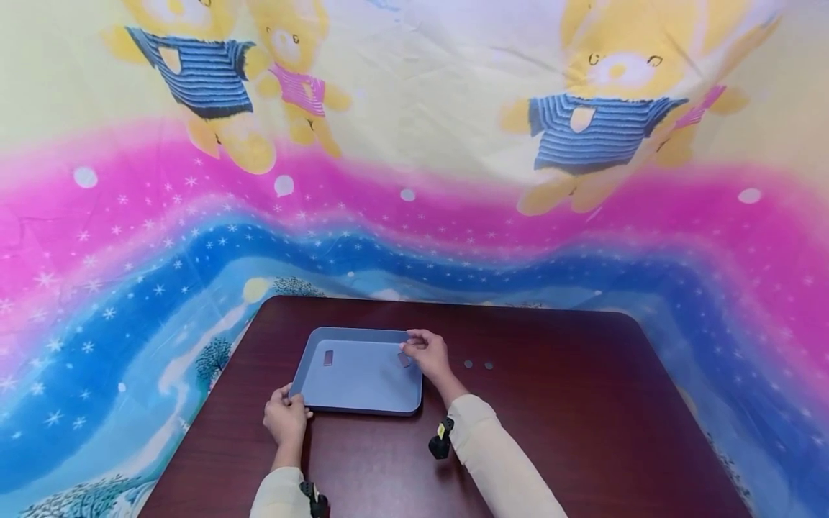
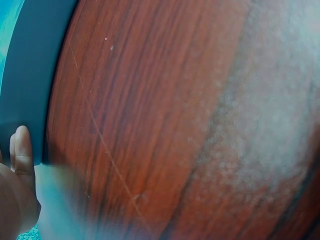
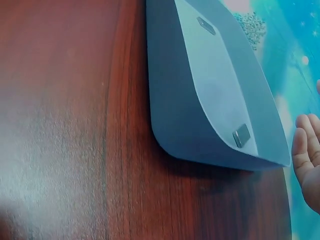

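Note:
A shallow grey-blue rectangular tray (image 1: pixel 363 385) rests on the table. My left hand (image 1: pixel 286 419) grips its near left corner; in the left wrist view a finger (image 2: pixel 22 147) lies against the outer wall. Inside the tray are two small, flat, dark rectangular pieces, one piece (image 1: pixel 328 357) towards the left and another piece (image 1: pixel 403 359) by the right wall. Beside the far right corner is my right hand (image 1: pixel 432 356), which holds nothing that shows. In the right wrist view this hand (image 3: pixel 311 167) has loosely extended fingers just off the corner.
Two small round grey discs, a left disc (image 1: pixel 468 364) and a right disc (image 1: pixel 488 365), lie on the dark reddish-brown table (image 1: pixel 570 424) to the right of my right hand. Behind the table hangs a printed cloth (image 1: pixel 414 216) with bears and snowflakes.

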The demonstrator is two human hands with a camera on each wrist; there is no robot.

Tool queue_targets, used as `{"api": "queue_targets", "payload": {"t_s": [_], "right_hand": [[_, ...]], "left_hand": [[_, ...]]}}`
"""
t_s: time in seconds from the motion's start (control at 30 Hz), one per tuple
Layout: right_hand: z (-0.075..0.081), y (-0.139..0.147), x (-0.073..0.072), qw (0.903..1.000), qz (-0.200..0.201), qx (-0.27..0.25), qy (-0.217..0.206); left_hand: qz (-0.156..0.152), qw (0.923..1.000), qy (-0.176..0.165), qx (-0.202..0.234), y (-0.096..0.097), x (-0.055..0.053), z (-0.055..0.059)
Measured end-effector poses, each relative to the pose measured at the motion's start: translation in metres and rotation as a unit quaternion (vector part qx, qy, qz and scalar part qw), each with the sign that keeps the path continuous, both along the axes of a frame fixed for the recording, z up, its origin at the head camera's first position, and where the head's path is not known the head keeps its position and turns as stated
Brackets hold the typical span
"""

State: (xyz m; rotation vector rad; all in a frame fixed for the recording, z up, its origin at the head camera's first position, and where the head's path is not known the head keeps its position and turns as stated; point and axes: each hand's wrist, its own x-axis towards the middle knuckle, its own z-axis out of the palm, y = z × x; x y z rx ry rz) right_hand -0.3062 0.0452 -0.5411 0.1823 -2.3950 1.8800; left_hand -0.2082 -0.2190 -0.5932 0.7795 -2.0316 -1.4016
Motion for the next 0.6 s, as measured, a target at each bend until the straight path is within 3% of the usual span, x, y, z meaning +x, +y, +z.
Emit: {"api": "queue_targets", "payload": {"t_s": [0.2, 0.43, 0.6], "right_hand": [[0.002, -0.017, 0.003, 0.9996, -0.018, 0.011, 0.018], [-0.001, -0.034, 0.001, 0.9926, -0.108, 0.052, 0.020], [-0.007, -0.040, 0.000, 0.9843, -0.147, 0.097, 0.007]], "left_hand": [[0.005, 1.0000, 0.001, 0.006, -0.001, -0.001, -0.001], [0.012, 0.9999, 0.011, -0.001, -0.001, -0.002, -0.002], [0.014, 0.9997, 0.016, -0.007, 0.000, -0.002, -0.003]]}}
